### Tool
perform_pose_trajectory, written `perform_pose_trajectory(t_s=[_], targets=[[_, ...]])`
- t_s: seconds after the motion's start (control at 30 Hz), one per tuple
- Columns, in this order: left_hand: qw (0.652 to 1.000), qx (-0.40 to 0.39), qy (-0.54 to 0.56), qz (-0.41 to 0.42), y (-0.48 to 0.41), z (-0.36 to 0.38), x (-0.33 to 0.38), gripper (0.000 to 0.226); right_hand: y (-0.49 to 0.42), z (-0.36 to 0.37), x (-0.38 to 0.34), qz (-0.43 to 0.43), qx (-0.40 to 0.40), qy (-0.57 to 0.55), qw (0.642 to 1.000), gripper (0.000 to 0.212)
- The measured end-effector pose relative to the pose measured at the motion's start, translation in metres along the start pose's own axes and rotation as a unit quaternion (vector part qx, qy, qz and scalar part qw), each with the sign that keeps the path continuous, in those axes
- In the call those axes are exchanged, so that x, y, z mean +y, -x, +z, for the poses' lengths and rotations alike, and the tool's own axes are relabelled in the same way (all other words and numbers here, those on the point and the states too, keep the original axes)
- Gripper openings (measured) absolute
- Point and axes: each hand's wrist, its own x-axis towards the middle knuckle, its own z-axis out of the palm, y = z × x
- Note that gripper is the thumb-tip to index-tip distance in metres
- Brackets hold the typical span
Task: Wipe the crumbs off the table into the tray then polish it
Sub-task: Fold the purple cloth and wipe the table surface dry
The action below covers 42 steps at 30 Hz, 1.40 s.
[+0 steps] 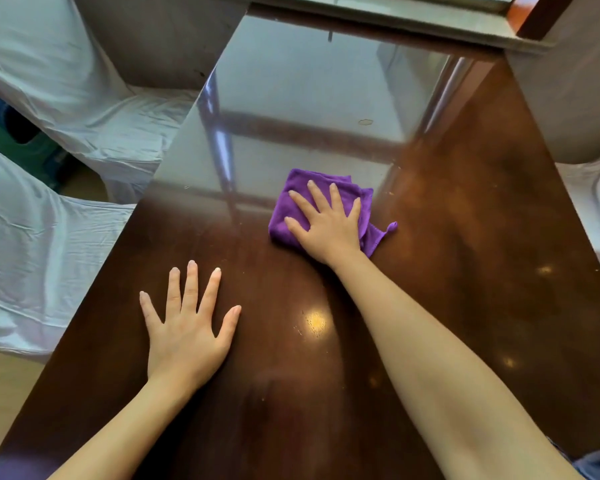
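Note:
A glossy dark brown wooden table [465,237] fills the view. My right hand [326,221] lies flat, fingers spread, pressing a folded purple cloth [288,202] onto the middle of the table. My left hand [187,327] rests palm down with fingers apart on the near left part of the table, holding nothing. A few tiny pale crumbs [390,194] dot the wood to the right of the cloth. A small pale chip [365,122] lies farther back. No tray is in view.
Chairs in white fabric covers [84,109] stand along the table's left edge and another [589,202] at the right. A window sill [395,19] runs along the far end. A green object [11,140] sits on the floor at left.

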Motion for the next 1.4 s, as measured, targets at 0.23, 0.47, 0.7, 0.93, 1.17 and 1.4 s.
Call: perform_pose_trajectory(t_s=[0.23,0.47,0.7,0.93,1.17,1.4], targets=[[1.0,0.006,0.01,0.004,0.0,0.0,0.0,0.072,0.002,-0.012,0.065,0.156,0.021,-0.02,0.987,0.058],[1.0,0.004,0.006,-0.002,0.002,-0.002,0.003,0.073,0.041,-0.008,0.057,0.206,0.033,-0.017,0.978,0.059],[1.0,0.009,0.003,0.003,0.002,0.0,0.002,0.069,0.095,0.006,0.022,0.12,0.032,-0.01,0.992,0.06],[1.0,0.012,0.01,0.008,-0.002,0.005,-0.001,0.068,0.172,0.016,-0.015,0.06,0.034,0.0,0.998,0.06],[1.0,0.012,0.027,0.011,-0.001,0.005,-0.002,0.067,0.225,0.021,-0.036,0.053,0.022,0.004,0.998,0.06],[0.999,-0.009,0.033,0.012,0.001,0.004,-0.003,0.069,0.269,0.023,-0.05,0.04,-0.002,0.004,0.999,0.061]])
